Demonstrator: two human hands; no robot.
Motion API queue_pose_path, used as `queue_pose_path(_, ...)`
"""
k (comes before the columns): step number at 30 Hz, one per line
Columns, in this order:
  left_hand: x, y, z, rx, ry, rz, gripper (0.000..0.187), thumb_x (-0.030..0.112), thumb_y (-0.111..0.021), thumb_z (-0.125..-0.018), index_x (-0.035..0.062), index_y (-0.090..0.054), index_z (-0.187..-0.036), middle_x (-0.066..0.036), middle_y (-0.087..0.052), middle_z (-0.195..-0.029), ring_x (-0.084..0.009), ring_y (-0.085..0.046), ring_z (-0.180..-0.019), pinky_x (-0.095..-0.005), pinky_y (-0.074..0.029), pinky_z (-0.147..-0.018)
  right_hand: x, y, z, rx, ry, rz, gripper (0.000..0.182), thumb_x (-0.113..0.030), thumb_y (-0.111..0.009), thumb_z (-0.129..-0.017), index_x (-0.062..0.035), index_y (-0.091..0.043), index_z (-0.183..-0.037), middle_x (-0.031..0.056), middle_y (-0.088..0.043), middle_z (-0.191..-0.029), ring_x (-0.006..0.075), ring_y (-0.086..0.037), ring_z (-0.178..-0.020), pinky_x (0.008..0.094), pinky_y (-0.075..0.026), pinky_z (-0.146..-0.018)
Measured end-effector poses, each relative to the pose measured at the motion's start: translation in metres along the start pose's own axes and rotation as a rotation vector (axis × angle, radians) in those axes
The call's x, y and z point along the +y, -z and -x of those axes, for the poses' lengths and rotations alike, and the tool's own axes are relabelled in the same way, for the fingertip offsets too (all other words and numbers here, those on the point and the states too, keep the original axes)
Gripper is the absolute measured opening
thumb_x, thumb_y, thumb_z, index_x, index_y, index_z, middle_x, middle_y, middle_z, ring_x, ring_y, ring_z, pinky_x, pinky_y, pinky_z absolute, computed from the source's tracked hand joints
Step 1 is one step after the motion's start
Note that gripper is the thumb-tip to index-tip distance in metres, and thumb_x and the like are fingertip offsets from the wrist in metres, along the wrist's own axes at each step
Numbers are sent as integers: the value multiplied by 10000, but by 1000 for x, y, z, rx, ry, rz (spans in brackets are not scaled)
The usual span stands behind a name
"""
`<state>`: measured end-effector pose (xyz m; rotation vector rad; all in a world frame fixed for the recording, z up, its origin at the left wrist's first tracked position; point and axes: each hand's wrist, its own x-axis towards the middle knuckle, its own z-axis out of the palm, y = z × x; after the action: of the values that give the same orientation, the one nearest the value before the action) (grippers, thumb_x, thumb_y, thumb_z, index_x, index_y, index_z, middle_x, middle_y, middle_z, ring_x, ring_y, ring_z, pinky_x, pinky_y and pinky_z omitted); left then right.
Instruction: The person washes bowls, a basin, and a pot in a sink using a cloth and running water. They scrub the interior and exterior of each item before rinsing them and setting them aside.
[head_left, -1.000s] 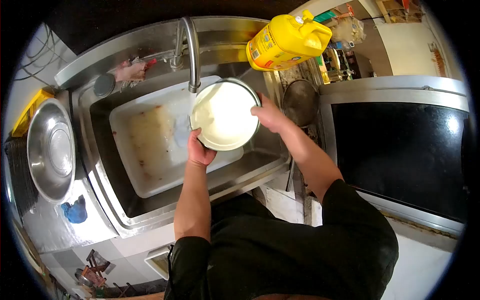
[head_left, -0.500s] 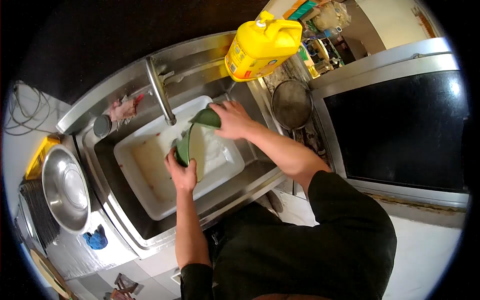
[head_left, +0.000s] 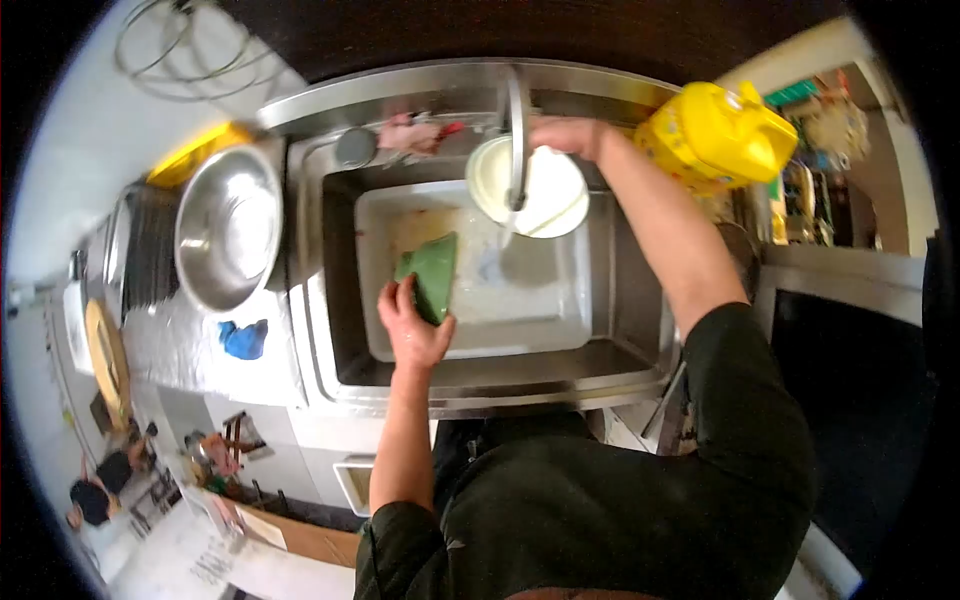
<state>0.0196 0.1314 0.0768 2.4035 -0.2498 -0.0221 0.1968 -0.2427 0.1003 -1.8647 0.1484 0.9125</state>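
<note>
My left hand (head_left: 415, 330) grips a green scouring pad (head_left: 433, 270), which is bent and reaches over a white plastic tub (head_left: 470, 345) in the sink. Under the faucet (head_left: 517, 140), my right hand (head_left: 568, 135) holds a white round bowl (head_left: 555, 190) by its far rim. The bowl is tilted, its pale inside facing up toward me. The faucet crosses in front of the bowl and hides part of it, and some of my right fingers are hidden too. Cloudy, shallow water with small reddish bits shows in the tub.
A yellow jug (head_left: 715, 140) stands at the sink's back right corner. A pink cloth (head_left: 410, 135) and round lid (head_left: 356, 148) lie on the back ledge. To the left are a steel basin (head_left: 230, 228) and blue cloth (head_left: 243, 340). A person (head_left: 105, 485) appears far lower left.
My right hand has left the green pad and moved to the bowl, now under the faucet. My left hand keeps the pad, lower and left in the tub. The view has turned.
</note>
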Motion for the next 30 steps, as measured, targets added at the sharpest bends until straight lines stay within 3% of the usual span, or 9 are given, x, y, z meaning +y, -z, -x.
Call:
queue_pose_path(2, -5, 2, 5, 11, 27, 28, 780, 196, -730, -586, 38, -425, -1286, -279, -356, -1267, -442, -380, -1161, -488, -342, -1006, -12, -1, 12, -109, 81, -150, 358, -343, -589, -798, -77, -668, -1024, 4, -666, -911, 97, -602, -871, 277, -476, -785)
queue_pose_path(9, -17, 5, 20, 51, 63, 72, 828, 251, -762, -561, 36, -430, -1289, -281, -375, -1268, -444, -387, -1172, -496, -352, -999, -14, -9, 25, 3, 65, -477, 244, -245, -663, -797, -99, -612, -986, 11, -582, -968, 143, -564, -945, 309, -482, -814)
queue_pose_path(11, -14, 9, 23, 58, 99, 103, 820, 259, -762, -567, 52, -433, -1289, -274, -379, -1273, -438, -396, -1161, -489, -355, -994, -5, -1, 7, 129, 26, -424, 685, -282, -695, -719, 8, -483, -1303, 139, -606, -1094, 241, -602, -953, 357, -495, -869)
queue_pose_path(13, -16, 10, 28, 66, 100, 107, 796, 256, -746, -577, 50, -437, -1281, -273, -385, -1269, -435, -400, -1155, -489, -360, -986, -10, 2, -9, 179, -52, -288, 1082, -231, -686, -619, 26, -69, -1471, 191, -409, -1340, 286, -470, -1162, 362, -438, -929)
queue_pose_path(16, -9, 12, 30, 59, 103, 93, 765, 236, -722, -597, 39, -435, -1279, -267, -390, -1243, -432, -396, -1148, -480, -349, -984, -63, -28, 12, 253, -62, -196, 788, -287, -663, -618, 37, -412, -1291, 149, -578, -1099, 249, -583, -940, 336, -463, -841)
queue_pose_path(19, -5, 9, 25, 19, 58, 70, 788, 251, -727, -587, 50, -425, -1287, -262, -392, -1241, -433, -389, -1151, -486, -336, -987, -53, -13, -19, 85, -172, 39, 614, -271, -651, -633, 31, -475, -1138, 131, -608, -976, 225, -595, -838, 335, -473, -800)
queue_pose_path(23, 6, 16, 25, -10, -31, 19, 810, 263, -739, -584, 72, -414, -1300, -263, -380, -1247, -433, -375, -1160, -502, -314, -998, 5, -41, -16, 545, 89, 211, 803, -267, -684, -648, -40, -406, -1367, 169, -561, -1209, 260, -594, -964, 354, -464, -881)
queue_pose_path(26, 5, 21, 17, -23, -115, -71, 825, 281, -753, -587, 81, -407, -1308, -267, -372, -1247, -438, -368, -1161, -519, -301, -1000, -15, -125, 68, 665, -72, 616, 884, -302, -735, -673, -221, -318, -1448, 255, -338, -1404, 376, -395, -1273, 442, -316, -1069)
queue_pose_path(30, -9, 18, 16, -166, -286, -157, 848, 316, -765, -598, 82, -391, -1323, -271, -368, -1251, -442, -368, -1158, -531, -294, -1001, 3, -188, 114, 570, -83, 850, 823, -309, -716, -661, -215, -385, -1409, 197, -405, -1280, 375, -346, -1250, 469, -256, -1069)
